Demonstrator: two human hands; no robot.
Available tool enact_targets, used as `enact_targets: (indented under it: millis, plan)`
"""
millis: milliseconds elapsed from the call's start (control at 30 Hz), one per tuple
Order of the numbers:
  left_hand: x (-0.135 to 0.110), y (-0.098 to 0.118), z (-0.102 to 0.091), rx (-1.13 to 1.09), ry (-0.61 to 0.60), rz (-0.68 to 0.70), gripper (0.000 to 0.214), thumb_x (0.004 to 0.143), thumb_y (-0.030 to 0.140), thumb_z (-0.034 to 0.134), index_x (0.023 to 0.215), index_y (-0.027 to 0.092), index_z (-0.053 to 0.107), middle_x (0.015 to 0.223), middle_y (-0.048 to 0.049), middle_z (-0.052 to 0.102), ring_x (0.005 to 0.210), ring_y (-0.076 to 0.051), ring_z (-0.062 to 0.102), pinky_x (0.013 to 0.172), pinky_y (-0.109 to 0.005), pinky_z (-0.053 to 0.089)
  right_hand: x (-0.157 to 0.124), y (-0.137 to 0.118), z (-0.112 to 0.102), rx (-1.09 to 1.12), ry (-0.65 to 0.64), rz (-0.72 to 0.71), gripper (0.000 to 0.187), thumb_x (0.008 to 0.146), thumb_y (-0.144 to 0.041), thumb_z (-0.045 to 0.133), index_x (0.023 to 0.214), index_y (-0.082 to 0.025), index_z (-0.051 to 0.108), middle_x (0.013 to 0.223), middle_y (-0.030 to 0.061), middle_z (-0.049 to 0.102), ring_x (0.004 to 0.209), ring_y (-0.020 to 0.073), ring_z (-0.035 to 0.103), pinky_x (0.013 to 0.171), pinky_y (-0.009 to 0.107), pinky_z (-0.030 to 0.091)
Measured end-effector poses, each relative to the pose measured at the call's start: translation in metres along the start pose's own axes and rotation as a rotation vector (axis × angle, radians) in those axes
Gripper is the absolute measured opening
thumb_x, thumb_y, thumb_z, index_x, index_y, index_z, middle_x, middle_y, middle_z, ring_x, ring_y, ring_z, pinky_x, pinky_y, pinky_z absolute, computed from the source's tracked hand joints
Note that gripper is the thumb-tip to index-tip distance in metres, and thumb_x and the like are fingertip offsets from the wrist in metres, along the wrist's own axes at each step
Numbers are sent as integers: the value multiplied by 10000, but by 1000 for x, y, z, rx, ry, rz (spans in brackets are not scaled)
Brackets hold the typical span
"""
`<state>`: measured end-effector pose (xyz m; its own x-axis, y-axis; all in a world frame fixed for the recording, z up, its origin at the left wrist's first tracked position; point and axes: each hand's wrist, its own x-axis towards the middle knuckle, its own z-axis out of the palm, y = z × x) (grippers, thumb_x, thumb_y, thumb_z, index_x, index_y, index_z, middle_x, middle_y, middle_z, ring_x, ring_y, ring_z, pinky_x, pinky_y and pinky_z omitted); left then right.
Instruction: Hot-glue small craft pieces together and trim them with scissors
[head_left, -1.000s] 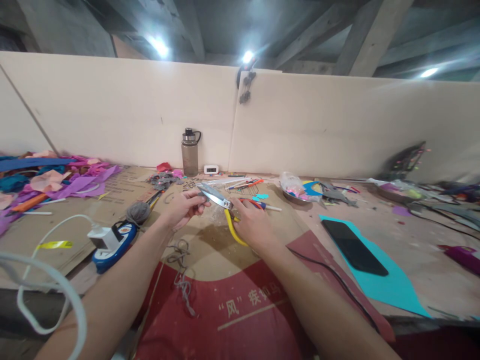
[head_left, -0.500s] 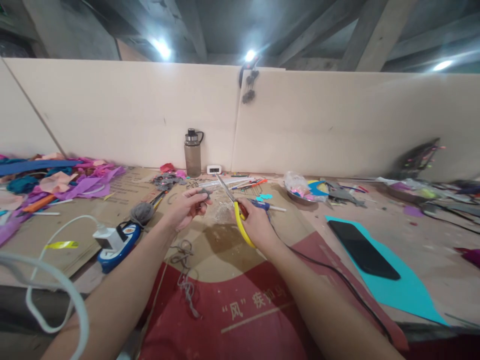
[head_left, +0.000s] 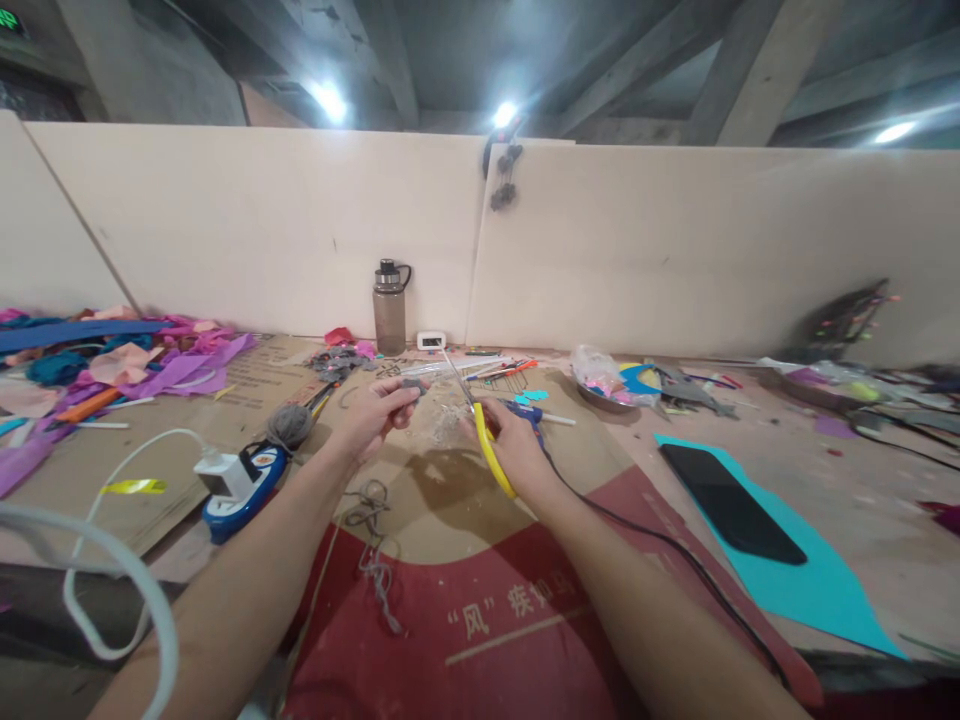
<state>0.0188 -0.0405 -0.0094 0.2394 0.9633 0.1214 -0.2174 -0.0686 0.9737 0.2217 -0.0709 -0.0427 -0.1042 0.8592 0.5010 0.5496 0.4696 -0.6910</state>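
Observation:
Between the thumb and fingers of my left hand (head_left: pixel 375 415) is a small tuft of grey yarn (head_left: pixel 413 384). My right hand (head_left: pixel 510 435) is closed round yellow-handled scissors (head_left: pixel 491 455), whose metal blades point up and away, to the right of the tuft and apart from it. Loose strands of grey yarn (head_left: pixel 371 540) lie on the cardboard below my left hand. A ball of grey yarn (head_left: pixel 289 428) sits left of my left wrist. Just past my right fingers lies a blue glue gun (head_left: pixel 525 410), partly hidden by the hand.
A blue power strip (head_left: pixel 244 500) with a white plug lies by my left forearm. A bottle (head_left: pixel 389 310) and a small white display (head_left: pixel 431 341) stand by the partition. At right, a black phone (head_left: pixel 731 503) rests on turquoise sheet (head_left: pixel 847 600). Colourful scraps (head_left: pixel 120 365) pile up left.
The scissor blades have shifted slightly and now look narrower, nearly edge-on. Both hands keep their grip in almost the same place. The whole view has moved a little.

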Motion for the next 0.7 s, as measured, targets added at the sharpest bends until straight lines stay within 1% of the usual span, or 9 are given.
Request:
enact_targets:
  millis: [133,233,300,367,400,467,567,633,700]
  plan:
    - [-1,-1,2,16,-30,-15,250,647,301,723,837,140,700,556,31,479,460,-31,371,448,-181,277,0,3,4,118,3,6,370,800,-373,520,1113,-180,559,904,46,660,749,147,593,730,278,471]
    - [-2,-1,2,46,-46,-14,266,668,324,707,852,133,693,526,46,424,430,-27,314,419,-185,220,-2,1,5,121,2,34,412,797,-391,532,1152,-183,538,926,58,659,786,160,594,760,302,475]
    - [-2,-1,2,49,-61,-13,262,674,328,701,844,130,678,495,65,362,407,-22,263,405,-186,168,-3,-2,5,141,7,25,427,794,-398,536,1164,-185,523,938,56,651,810,158,589,778,303,472]
    - [-2,0,2,36,-86,-5,256,676,318,700,846,132,657,493,74,337,401,-19,244,406,-183,154,-4,-5,6,205,11,4,414,797,-410,528,1147,-189,523,945,48,637,832,149,582,781,287,469]
    - [-3,1,3,29,-101,0,254,674,308,702,850,135,644,505,73,347,404,-18,250,409,-181,162,-4,-6,7,254,13,8,399,799,-423,519,1125,-193,528,918,38,631,816,142,580,756,272,473]
    - [-3,1,4,22,-122,11,236,665,280,710,826,142,607,534,66,383,415,-17,269,417,-177,185,-4,-7,10,384,11,60,377,797,-458,505,1074,-204,531,779,2,599,691,119,563,638,233,474]
    - [-4,-1,7,28,-139,-2,227,667,267,709,733,154,523,537,70,384,419,-20,271,424,-177,195,0,-12,15,603,58,172,388,761,-486,547,1048,-232,492,608,-63,475,476,78,445,435,184,380]
    - [-4,-4,9,51,-157,-19,239,685,279,695,709,157,491,526,76,361,417,-22,264,425,-179,185,3,-17,17,678,114,192,408,726,-464,601,1044,-242,472,620,-68,462,451,65,411,401,176,342]
    - [-3,-8,12,92,-181,-42,234,692,283,687,707,154,492,519,79,351,414,-23,264,426,-183,181,5,-22,18,684,146,165,420,692,-419,646,1031,-243,470,664,-58,490,479,64,430,426,180,360]
